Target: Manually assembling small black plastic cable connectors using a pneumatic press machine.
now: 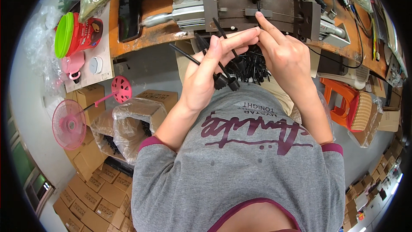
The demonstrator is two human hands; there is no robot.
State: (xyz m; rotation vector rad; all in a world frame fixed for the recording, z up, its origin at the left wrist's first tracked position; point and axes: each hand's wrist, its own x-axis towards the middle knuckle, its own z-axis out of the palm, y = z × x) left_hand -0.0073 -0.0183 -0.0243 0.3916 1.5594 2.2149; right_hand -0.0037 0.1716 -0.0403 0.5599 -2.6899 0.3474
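The left hand [206,66] curls loosely around several black rods [220,81]; the right hand [285,53] extends toward a black piece [259,6] at the metal block [266,13], its grip hidden from view. Seating that piece seems the step in hand; the next move calls for careful alignment.

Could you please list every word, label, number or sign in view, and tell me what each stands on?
Grey shirt: large purple script and smaller dark block lettering, upside down in this view; I won't copy the wording.
Red tub: printed label, too small to read.
Cartons at lower left: dark printing, too small to read.
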